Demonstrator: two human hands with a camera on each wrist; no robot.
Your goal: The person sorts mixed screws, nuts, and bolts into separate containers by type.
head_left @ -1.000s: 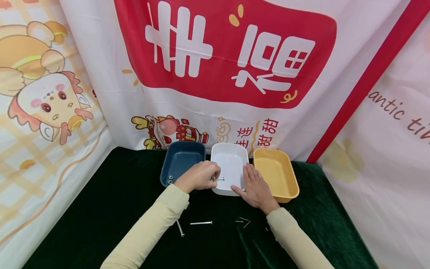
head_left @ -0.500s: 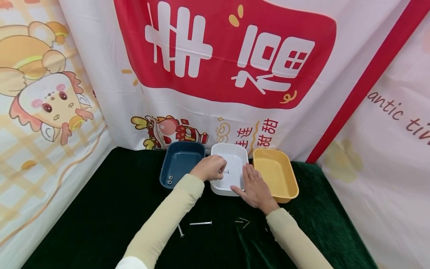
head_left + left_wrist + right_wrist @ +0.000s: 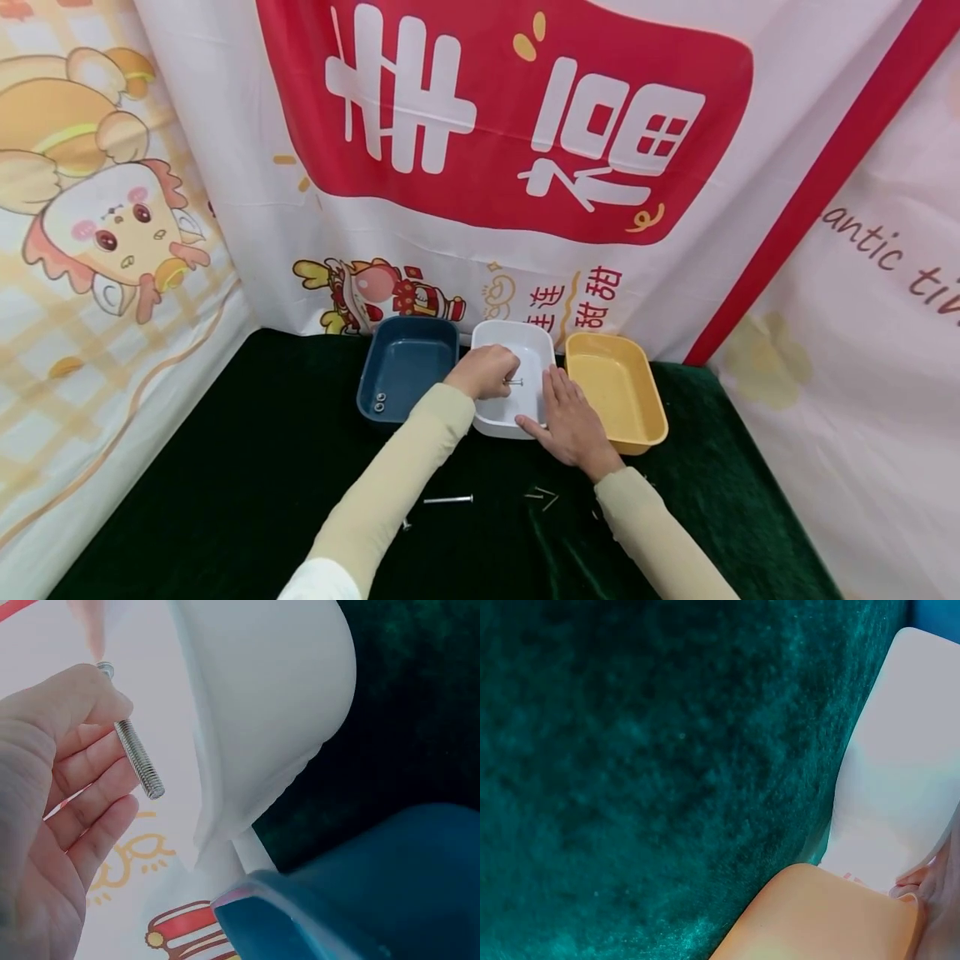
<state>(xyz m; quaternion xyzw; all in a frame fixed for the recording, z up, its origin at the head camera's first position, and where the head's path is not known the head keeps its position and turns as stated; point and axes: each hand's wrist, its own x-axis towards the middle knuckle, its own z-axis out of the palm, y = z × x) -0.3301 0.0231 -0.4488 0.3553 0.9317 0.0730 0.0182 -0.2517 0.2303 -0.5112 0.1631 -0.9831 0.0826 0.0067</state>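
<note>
Over the white tray (image 3: 498,414), my left hand (image 3: 486,372) pinches a bolt (image 3: 514,382) between thumb and fingers. The left wrist view shows the bolt's threaded shank (image 3: 139,759) sticking out below the thumb, its head up near the fingertips. My right hand (image 3: 573,421) lies with straight fingers along the right rim of the white tray, its thumb over the front edge. To the left stands a blue tray (image 3: 408,360) with two nuts (image 3: 380,402) in its front left corner. A yellow tray (image 3: 611,387) stands on the right, close by my right hand.
Dark green cloth (image 3: 225,483) covers the table. A long bolt (image 3: 448,499) lies on it in front of the trays, with another bolt (image 3: 407,525) partly hidden by my left sleeve. Several thin screws (image 3: 543,497) lie farther right. A printed curtain (image 3: 420,217) hangs behind.
My left hand has moved right with the bolt, from the white tray's left rim to over its middle. The right hand has stayed in place.
</note>
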